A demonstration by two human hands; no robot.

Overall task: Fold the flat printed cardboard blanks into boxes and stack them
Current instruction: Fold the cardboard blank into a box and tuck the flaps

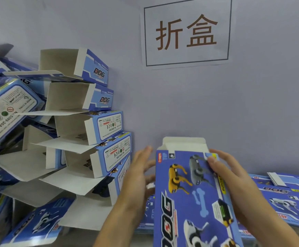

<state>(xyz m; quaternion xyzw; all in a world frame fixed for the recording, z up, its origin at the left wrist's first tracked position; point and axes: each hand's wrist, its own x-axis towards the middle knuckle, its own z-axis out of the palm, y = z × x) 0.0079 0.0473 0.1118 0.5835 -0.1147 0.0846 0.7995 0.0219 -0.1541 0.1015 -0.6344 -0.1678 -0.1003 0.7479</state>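
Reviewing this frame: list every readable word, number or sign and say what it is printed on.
"折盒": paper sign on the wall.
"DOG": held box, upside down; also side flaps of the top stacked boxes.
"No.5599-20A", "MADE IN CHINA", CE mark: tilted box at left.
"WARNING": stacked box label.
"DOG": flat blanks at right.
Remaining fine print: too small or blurred.

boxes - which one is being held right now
The box at bottom centre, gripped by the right hand; its printed front faces up, while the others sit stacked at left.
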